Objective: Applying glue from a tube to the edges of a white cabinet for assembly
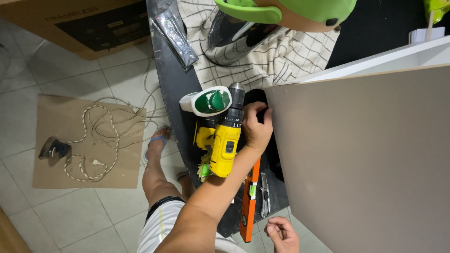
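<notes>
Against the panel (365,159) edge, a dark object is gripped by the left hand (257,125), fingers closed round it; what it is cannot be told. Just beside lies a yellow drill (226,140) on the dark bench (171,79). Lower, the right hand (282,233) is loosely curled, empty, near an orange level (249,206) and knife (265,193).

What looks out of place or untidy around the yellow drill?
The cordless drill lies on a dark bench amid a small heap of pale shavings. An orange level overhangs the bench edge. On the floor, a corded tool trails a tangled cable across cardboard.
</notes>
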